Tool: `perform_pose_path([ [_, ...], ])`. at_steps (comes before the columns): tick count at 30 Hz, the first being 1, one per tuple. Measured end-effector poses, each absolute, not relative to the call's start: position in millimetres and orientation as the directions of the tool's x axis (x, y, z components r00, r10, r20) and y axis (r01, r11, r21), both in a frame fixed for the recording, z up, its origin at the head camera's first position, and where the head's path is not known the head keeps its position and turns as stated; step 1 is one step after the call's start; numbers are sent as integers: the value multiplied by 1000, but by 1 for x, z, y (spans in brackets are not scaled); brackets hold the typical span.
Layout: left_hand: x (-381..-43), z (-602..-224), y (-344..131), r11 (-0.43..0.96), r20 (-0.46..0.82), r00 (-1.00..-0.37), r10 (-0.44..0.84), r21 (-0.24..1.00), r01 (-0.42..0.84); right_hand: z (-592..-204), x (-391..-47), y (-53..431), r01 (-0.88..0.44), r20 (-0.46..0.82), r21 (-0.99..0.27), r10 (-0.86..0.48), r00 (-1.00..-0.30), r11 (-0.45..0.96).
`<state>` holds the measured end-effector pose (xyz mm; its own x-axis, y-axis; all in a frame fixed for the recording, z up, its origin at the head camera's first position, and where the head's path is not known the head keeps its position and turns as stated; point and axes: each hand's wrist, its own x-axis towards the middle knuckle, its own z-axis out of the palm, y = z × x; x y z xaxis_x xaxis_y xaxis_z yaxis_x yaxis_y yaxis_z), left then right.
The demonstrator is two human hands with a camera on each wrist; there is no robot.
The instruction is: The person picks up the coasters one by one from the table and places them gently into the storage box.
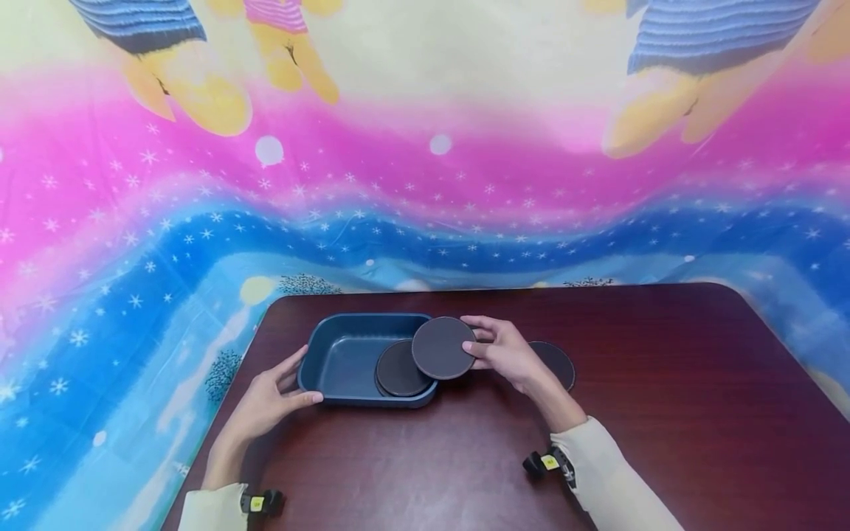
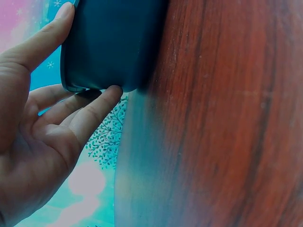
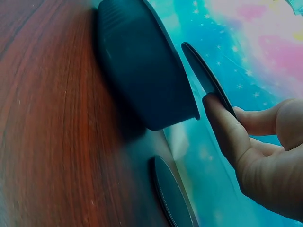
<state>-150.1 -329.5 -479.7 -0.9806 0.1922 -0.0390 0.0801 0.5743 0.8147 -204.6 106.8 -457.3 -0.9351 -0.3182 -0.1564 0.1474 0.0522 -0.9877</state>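
A dark blue rectangular container [image 1: 345, 361] stands on the table. My left hand [image 1: 268, 394] holds its left end, with the thumb at the near corner of the rim and the fingers along the end wall. Inside the container, at its right end, lies a round dark brown coaster [image 1: 401, 369]. My right hand [image 1: 508, 350] pinches another coaster [image 1: 443, 348] by its right edge, thumb on top and fingers beneath. This coaster overlaps the container's right rim in the head view and is raised above rim level in the right wrist view [image 3: 206, 75].
A further round coaster [image 1: 556, 363] lies on the table to the right, partly behind my right hand. The dark red wooden table [image 1: 664, 391] extends to the right and toward me. Behind it hangs a colourful printed cloth [image 1: 465, 184].
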Motion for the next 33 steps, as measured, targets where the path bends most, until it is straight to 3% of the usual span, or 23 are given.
perform_pose_path([
  [33,-149,-478,-329,599,-43,-983,176,798,72,-460,-205,62,124,-139,-990,-380,-914,65],
])
